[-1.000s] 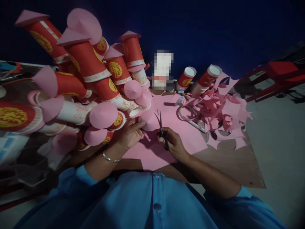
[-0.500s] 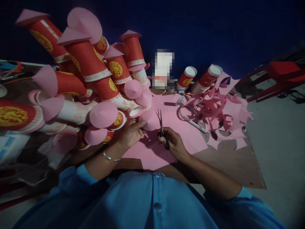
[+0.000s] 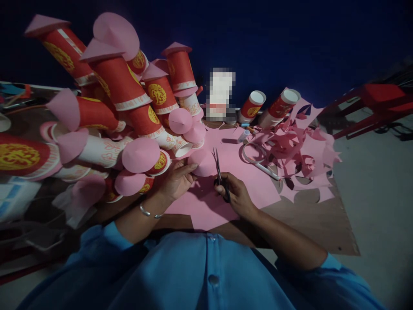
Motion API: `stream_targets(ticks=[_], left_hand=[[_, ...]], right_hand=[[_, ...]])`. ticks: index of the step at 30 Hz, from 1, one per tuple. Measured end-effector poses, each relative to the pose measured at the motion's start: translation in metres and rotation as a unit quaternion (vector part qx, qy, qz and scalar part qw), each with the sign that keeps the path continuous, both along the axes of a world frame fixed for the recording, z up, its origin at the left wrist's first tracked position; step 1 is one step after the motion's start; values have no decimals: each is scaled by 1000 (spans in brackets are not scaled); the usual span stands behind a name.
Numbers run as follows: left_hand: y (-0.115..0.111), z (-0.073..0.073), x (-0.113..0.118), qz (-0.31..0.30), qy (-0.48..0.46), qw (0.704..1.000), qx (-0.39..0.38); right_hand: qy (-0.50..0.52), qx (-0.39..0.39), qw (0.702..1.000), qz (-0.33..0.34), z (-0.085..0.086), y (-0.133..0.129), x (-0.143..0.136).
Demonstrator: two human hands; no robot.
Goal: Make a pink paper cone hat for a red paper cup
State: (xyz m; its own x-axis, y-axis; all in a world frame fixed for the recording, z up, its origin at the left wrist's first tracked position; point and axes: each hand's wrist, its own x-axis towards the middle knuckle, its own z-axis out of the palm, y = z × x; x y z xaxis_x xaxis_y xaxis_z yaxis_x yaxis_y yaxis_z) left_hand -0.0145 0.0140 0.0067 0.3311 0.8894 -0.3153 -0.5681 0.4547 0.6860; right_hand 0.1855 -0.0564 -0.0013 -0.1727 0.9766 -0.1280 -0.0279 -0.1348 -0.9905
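My left hand (image 3: 180, 178) pinches the left edge of a round pink paper piece (image 3: 204, 162) between thumb and fingers. Held in my right hand (image 3: 237, 196) is a pair of scissors (image 3: 218, 165) with black handles. Its blades point away from me, slightly apart, beside the right edge of the round piece. Whether they touch the paper I cannot tell. Under both hands lies a large pink paper sheet (image 3: 254, 185) on the brown table.
Red paper cups with pink cone tops (image 3: 121, 82) are piled at the left. Pink paper scraps (image 3: 300, 150) heap up at the right, near a tape roll (image 3: 254, 153), a marker (image 3: 269, 171) and two upright red cups (image 3: 253, 105). A red stool (image 3: 382, 99) stands beyond the table.
Almost nothing differs. The scissor blades stand slightly farther left at their tips, and the view has shifted a little.
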Motion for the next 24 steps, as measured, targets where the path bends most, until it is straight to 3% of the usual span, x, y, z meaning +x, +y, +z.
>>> stream_targets(ticks=[24], left_hand=[[3, 1, -1, 7, -26, 1000, 3]], right_hand=[[-4, -8, 1000, 8, 5, 1, 3]])
